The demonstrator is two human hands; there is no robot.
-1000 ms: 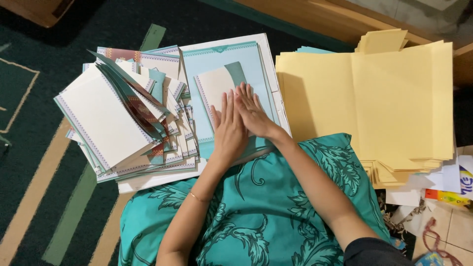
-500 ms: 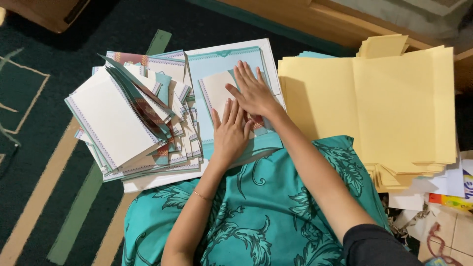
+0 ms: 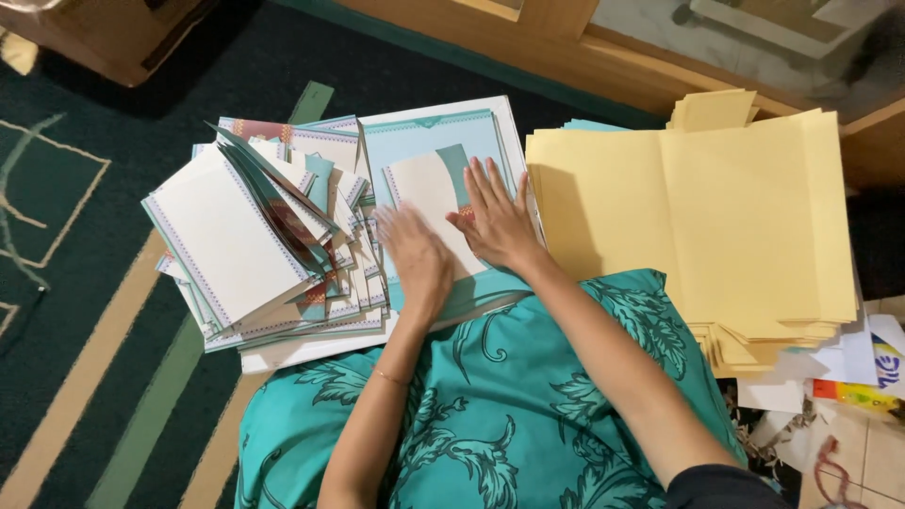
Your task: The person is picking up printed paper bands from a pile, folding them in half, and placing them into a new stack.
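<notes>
Both hands lie flat and open, gripping nothing: the left hand [image 3: 418, 256] and right hand [image 3: 497, 224] press palm-down on a cream card [image 3: 426, 193], likely flattening it.

Largest first: the green carpet [image 3: 85, 179] fills nine o'clock. The teal patterned cloth [image 3: 490, 405] covers the lap at six o'clock. Yellow sheets [image 3: 735, 217] are stacked at three o'clock, within the right hand's reach. A fanned pile of cards [image 3: 255, 254] sits at nine o'clock of the hands (loose, edges slipping). The card lies on a pale blue sheet [image 3: 415, 141] at centre, just beyond the lap.
</notes>
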